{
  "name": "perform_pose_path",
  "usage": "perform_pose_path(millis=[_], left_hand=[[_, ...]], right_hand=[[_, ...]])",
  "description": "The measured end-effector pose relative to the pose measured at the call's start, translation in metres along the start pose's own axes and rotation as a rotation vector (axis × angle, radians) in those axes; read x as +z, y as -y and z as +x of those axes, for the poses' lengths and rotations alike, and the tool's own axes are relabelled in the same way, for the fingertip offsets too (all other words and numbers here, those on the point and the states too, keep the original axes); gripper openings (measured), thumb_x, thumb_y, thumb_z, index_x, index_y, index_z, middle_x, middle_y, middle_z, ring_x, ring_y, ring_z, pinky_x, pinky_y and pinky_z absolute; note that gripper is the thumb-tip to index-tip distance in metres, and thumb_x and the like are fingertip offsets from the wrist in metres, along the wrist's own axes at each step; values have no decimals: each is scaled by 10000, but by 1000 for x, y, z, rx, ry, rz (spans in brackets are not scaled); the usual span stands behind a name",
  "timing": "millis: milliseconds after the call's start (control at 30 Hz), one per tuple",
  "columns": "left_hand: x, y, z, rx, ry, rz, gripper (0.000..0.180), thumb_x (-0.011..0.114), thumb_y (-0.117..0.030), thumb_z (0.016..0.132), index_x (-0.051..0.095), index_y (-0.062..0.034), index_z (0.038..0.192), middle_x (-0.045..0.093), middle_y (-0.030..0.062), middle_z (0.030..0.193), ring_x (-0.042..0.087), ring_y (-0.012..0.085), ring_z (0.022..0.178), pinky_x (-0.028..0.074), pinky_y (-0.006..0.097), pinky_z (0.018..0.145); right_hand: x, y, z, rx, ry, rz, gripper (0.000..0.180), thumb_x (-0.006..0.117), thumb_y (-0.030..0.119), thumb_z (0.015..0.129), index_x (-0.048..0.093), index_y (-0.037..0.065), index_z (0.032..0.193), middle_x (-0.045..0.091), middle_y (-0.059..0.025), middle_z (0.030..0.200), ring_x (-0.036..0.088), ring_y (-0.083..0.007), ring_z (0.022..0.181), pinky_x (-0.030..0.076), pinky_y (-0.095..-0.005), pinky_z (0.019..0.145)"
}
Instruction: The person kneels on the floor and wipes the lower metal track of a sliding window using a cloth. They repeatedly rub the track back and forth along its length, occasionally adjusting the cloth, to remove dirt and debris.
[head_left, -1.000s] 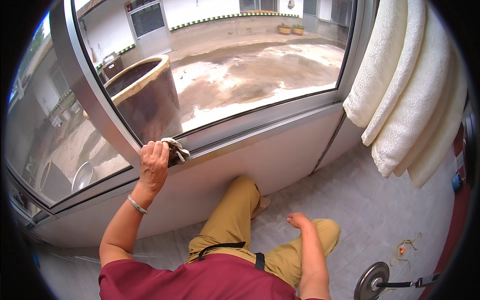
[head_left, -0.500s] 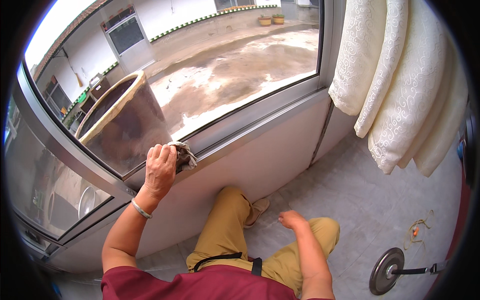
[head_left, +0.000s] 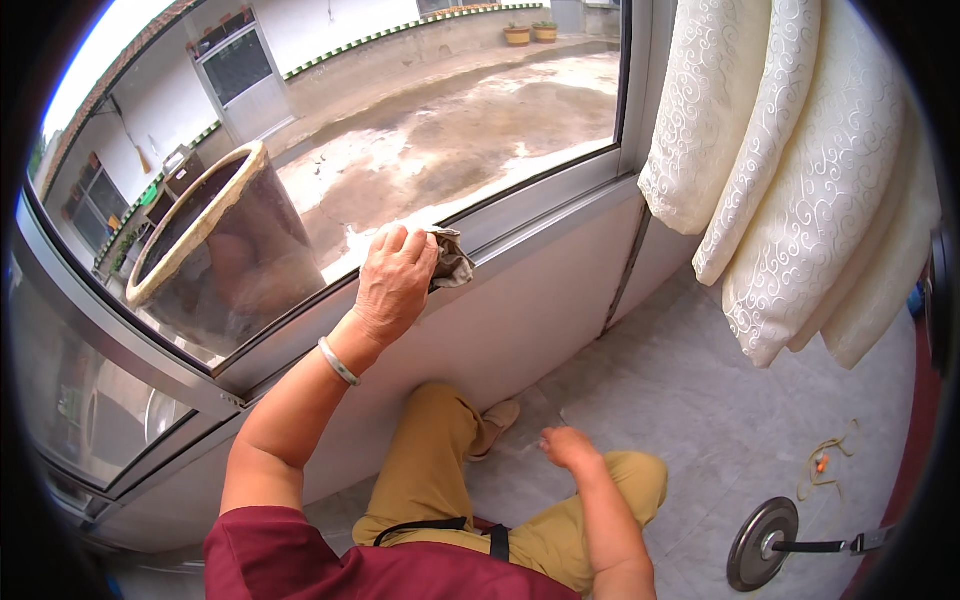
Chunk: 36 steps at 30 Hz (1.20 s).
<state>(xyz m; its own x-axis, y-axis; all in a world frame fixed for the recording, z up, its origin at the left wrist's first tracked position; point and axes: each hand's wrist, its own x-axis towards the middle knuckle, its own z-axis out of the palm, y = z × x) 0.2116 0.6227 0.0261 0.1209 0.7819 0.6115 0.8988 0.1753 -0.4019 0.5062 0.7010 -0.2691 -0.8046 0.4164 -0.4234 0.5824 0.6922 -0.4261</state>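
Observation:
My left hand (head_left: 393, 283) is wrapped round a crumpled grey-brown cloth (head_left: 453, 260), pressing it on the metal frame (head_left: 540, 203) along the bottom of the window. A pale bangle circles that wrist. The window glass (head_left: 455, 130) rises just beyond my fingers. Well below the frame, my right hand (head_left: 568, 447) hangs over my bent knee, its fingers curled in with nothing visible in them.
Cream patterned curtains (head_left: 800, 150) hang at the right. A round dark metal base (head_left: 763, 545) with a bar and a yellow cord (head_left: 826, 465) are on the grey tiled floor (head_left: 690, 400). Through the glass stands a large brown jar (head_left: 240, 260).
My left hand has slid the cloth to the right and up along the window's bottom frame. The right hand stays curled by my knee, with the view slightly shifted.

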Motion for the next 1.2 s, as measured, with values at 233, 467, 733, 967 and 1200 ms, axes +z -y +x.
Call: perform_pose_path(millis=[233,467,733,967,1200], left_hand=[[44,-33,64,10,-31,-20,286,612,-94,759,628,12,1025,557,93,987,528,260,957,455,373,860],[67,-52,90,-103,-41,-77,197,612,-150,766,645,-47,931,551,71,957,523,229,930,437,348,806],[-21,3,-31,-272,-70,-129,320,609,-66,755,607,5,1068,535,104,961,523,273,887,452,380,774],[-90,42,-145,-513,-119,-147,471,617,145,680,608,61,1143,561,158,1025,536,331,913,466,427,823],[-108,56,-190,-608,-172,-142,469,637,143,719,602,57,1178,571,173,1063,552,349,975,470,432,864]], right_hand=[[-29,28,-4,-285,-645,418,261,625,104,901,638,65,1159,669,-145,1037,631,-348,967,521,-447,841],[-197,109,-8,-335,-1340,474,246,593,30,932,640,5,1172,639,-122,1018,637,-257,874,532,-347,791],[-237,197,66,-430,-1280,206,424,613,200,937,570,26,1321,508,-157,1287,477,-337,1174,398,-439,1025],[-191,251,84,-450,-1415,55,523,674,158,868,536,-48,1329,526,-160,1180,505,-338,1094,424,-449,981],[-190,273,84,-531,-1487,1,431,694,81,823,592,-40,1224,569,-153,1058,560,-328,997,477,-435,912]])
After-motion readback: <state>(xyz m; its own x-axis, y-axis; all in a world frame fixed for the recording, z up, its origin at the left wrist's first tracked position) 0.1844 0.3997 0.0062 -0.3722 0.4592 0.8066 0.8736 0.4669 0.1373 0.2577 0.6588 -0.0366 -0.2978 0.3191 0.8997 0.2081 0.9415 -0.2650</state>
